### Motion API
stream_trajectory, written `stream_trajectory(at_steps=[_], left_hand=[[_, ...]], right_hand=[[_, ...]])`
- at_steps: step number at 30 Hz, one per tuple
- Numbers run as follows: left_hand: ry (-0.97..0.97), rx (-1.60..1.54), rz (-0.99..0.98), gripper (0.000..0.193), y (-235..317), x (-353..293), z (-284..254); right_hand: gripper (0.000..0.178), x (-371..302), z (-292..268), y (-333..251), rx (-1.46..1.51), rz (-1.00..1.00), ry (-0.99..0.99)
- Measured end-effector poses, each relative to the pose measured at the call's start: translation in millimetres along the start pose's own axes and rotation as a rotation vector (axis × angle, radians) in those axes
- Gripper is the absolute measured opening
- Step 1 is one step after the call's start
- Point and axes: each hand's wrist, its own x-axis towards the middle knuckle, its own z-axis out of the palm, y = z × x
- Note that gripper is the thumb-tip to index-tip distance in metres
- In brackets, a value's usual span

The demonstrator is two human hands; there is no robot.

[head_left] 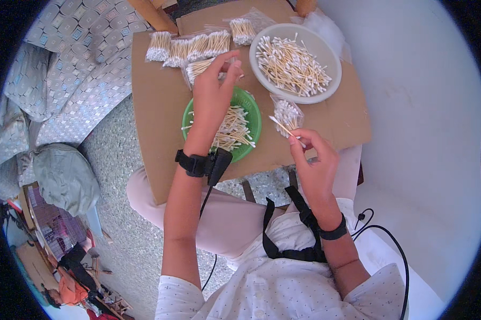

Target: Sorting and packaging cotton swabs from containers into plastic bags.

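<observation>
My right hand (pixel 316 160) pinches a single cotton swab (pixel 281 126) between thumb and fingers, its white tip pointing up and left. Just beyond it lies a small clear bag (pixel 288 114) with swabs inside. My left hand (pixel 215 85) reaches over a green bowl (pixel 257 120) of loose swabs. Its thumb and index finger are apart, beside a bagged bundle of swabs (pixel 199 69) that the hand partly covers. At the far right of the board stands a wide whitish bowl (pixel 334 80), heaped with more loose swabs (pixel 292 64).
Several packed swab bundles (pixel 198 47) line the far edge of the cardboard (pixel 155 112). Clear plastic bags (pixel 326 32) lie behind the whitish bowl. A pale wall (pixel 416 106) borders the right; patterned cloth (pixel 85 58) hangs at left. A black cable (pixel 395 240) runs beside my right arm.
</observation>
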Motion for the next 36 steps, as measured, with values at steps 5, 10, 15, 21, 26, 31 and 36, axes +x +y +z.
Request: stream_trajectory(at_steps=[5, 10, 15, 21, 26, 31, 36], left_hand=[[-0.346, -0.336, -0.007, 0.026, 34.1, -16.3, -18.1], [-0.637, -0.154, 0.198, 0.018, 46.5, -34.5, -21.8], [-0.590, -0.111, 0.159, 0.013, 43.2, -30.5, -32.3], [-0.491, -0.131, 0.217, 0.012, 49.2, -28.4, -38.4], [-0.555, -0.094, 0.284, 0.014, 47.2, -34.6, -28.1], [-0.433, -0.056, 0.444, 0.013, 44.8, -33.9, -20.1], [-0.333, -0.020, 0.375, 0.013, 51.6, -42.3, -9.2]], right_hand=[[0.009, 0.6, -1.5, 1.0, 0.005, -0.014, 0.016], [0.009, -0.1, -2.1, 0.2, 0.017, -0.027, 0.003], [0.010, -1.0, 0.1, -0.9, 0.078, -0.030, 0.066], [0.010, -0.8, -3.9, -2.3, 0.118, 0.006, 0.072], [0.013, -0.6, -4.0, -5.8, 0.080, -0.057, 0.082], [0.012, -2.2, 0.1, -6.1, 0.085, -0.033, 0.032], [0.011, -5.7, 5.4, -6.6, 0.056, -0.070, 0.015]])
